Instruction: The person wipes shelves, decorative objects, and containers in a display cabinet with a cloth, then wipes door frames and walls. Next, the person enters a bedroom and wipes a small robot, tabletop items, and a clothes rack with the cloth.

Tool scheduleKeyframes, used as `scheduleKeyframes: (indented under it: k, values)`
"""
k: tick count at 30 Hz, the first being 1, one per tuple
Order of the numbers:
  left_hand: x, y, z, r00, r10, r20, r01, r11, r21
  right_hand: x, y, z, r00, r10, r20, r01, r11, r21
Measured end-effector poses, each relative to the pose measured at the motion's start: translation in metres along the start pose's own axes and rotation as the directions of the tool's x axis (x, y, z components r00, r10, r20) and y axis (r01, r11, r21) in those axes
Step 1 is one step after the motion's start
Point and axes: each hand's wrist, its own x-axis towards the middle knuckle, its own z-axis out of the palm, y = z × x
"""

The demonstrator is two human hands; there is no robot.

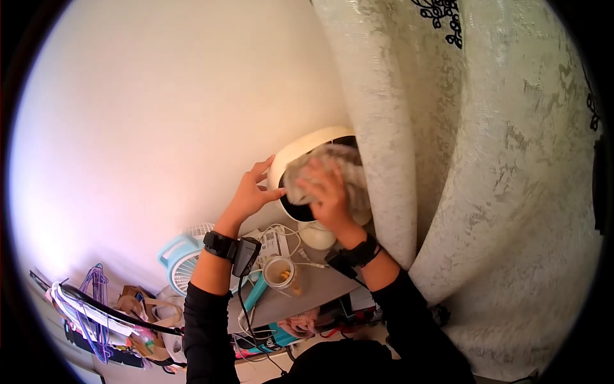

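Note:
A round thing with a thick cream rim (311,140) and a dark front stands tilted against the wall, on a rounded cream base (316,236); its exact kind I cannot make out. My left hand (251,192) grips the rim at its left side, thumb on the front edge and fingers on the outside. Over the dark front, my right hand (328,195) presses a crumpled greyish cloth (300,171). That hand and the cloth are smeared by motion. The curtain (390,160) hides the right edge of the round thing.
On the grey tabletop (320,292) are a clear jar (279,272) with small yellow bits, white cables (296,240) and a teal-handled object (254,292). A light-blue fan (183,259) stands left. Hangers (97,320) and bags (150,313) are lower left.

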Motion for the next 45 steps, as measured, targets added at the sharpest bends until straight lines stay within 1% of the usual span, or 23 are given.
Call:
scheduleKeyframes:
  k: [3,4,6,8,9,10,12,14,16,18,19,20,22,24,25,28,30,32,37,40,43,44,45]
  values:
    - [-0.001,0.001,0.001,1.0,-0.006,0.008,0.006,1.0,0.005,0.001,0.005,-0.002,1.0,-0.011,0.007,0.011,1.0,0.019]
    - [-0.002,0.004,0.001,1.0,-0.007,-0.001,0.007,1.0,0.008,0.002,0.014,-0.008,0.999,-0.016,-0.029,0.015,0.999,-0.034]
    - [-0.001,0.001,0.0,1.0,-0.005,0.002,0.005,1.0,0.015,-0.003,0.04,-0.012,0.927,0.283,-0.245,-0.258,0.957,0.13]
    - [0.0,0.002,-0.001,1.0,0.011,-0.005,-0.011,1.0,0.011,0.002,0.055,-0.022,0.862,0.445,-0.243,-0.388,0.887,0.25]
    - [-0.001,0.004,0.0,1.0,0.008,-0.009,-0.008,1.0,-0.001,0.004,0.049,-0.018,0.866,0.432,-0.251,-0.374,0.894,0.248]
    - [-0.003,0.005,0.002,1.0,0.001,-0.01,-0.001,1.0,-0.015,0.007,0.039,-0.013,0.885,0.354,-0.302,-0.309,0.932,0.188]
    - [-0.004,0.007,0.002,1.0,-0.009,-0.01,0.009,1.0,-0.008,0.008,0.021,-0.005,0.982,0.047,-0.184,-0.056,0.998,-0.042]
    - [-0.006,0.008,0.003,1.0,-0.023,-0.005,0.023,1.0,0.007,0.006,-0.008,0.0,0.998,0.063,-0.01,-0.063,0.998,-0.032]
    - [-0.004,0.009,0.002,0.999,-0.04,0.002,0.04,0.999,0.01,0.01,0.003,-0.009,0.998,0.06,-0.003,-0.06,0.998,-0.02]
    - [-0.002,0.009,0.002,1.0,-0.027,-0.002,0.027,1.0,0.009,0.008,0.026,-0.014,0.939,0.267,-0.219,-0.245,0.962,0.12]
    - [-0.002,0.008,0.002,1.0,-0.023,0.001,0.023,1.0,0.005,0.009,0.038,-0.02,0.862,0.447,-0.238,-0.396,0.888,0.236]
    - [-0.002,0.007,0.001,1.0,-0.018,-0.001,0.018,1.0,-0.002,0.006,0.055,-0.024,0.832,0.508,-0.224,-0.462,0.857,0.227]
    - [-0.002,0.002,0.002,1.0,-0.007,-0.006,0.007,1.0,-0.011,0.016,0.037,-0.027,0.833,0.485,-0.266,-0.425,0.869,0.254]
    - [-0.002,0.0,0.002,1.0,0.005,-0.007,-0.005,1.0,-0.013,0.003,0.032,-0.017,0.939,0.252,-0.233,-0.243,0.968,0.068]
    - [-0.002,0.002,0.001,1.0,0.013,-0.001,-0.013,1.0,0.016,-0.002,0.022,-0.016,0.977,0.16,-0.141,-0.162,0.987,0.002]
    - [-0.002,0.007,0.001,1.0,0.008,0.021,-0.009,0.999,0.047,-0.002,0.017,-0.025,0.981,0.192,0.022,-0.193,0.98,0.038]
    - [0.0,0.006,0.001,0.999,-0.003,0.032,0.001,0.999,0.048,0.006,0.029,-0.027,0.968,0.24,-0.076,-0.233,0.968,0.089]
    - [0.0,0.001,0.001,1.0,0.018,0.02,-0.019,1.0,0.005,0.025,0.029,-0.036,0.916,0.398,-0.055,-0.379,0.9,0.215]
    - [-0.001,0.001,0.001,1.0,0.008,0.01,-0.008,1.0,-0.006,-0.014,0.025,-0.019,0.972,0.233,-0.019,-0.234,0.97,-0.064]
    - [-0.001,0.002,0.002,1.0,0.014,0.004,-0.013,1.0,-0.011,-0.025,0.02,-0.023,0.976,0.216,0.029,-0.214,0.975,-0.054]
    - [-0.002,0.004,0.001,1.0,0.013,0.002,-0.013,1.0,0.007,0.002,0.03,-0.03,0.949,0.297,-0.105,-0.287,0.953,0.099]
    - [-0.002,0.003,0.001,1.0,0.008,0.003,-0.008,1.0,0.018,0.009,0.039,-0.027,0.906,0.396,-0.153,-0.364,0.91,0.198]
    - [-0.004,0.002,0.0,1.0,0.005,-0.002,-0.005,1.0,0.021,0.013,0.04,-0.03,0.906,0.4,-0.142,-0.372,0.909,0.186]
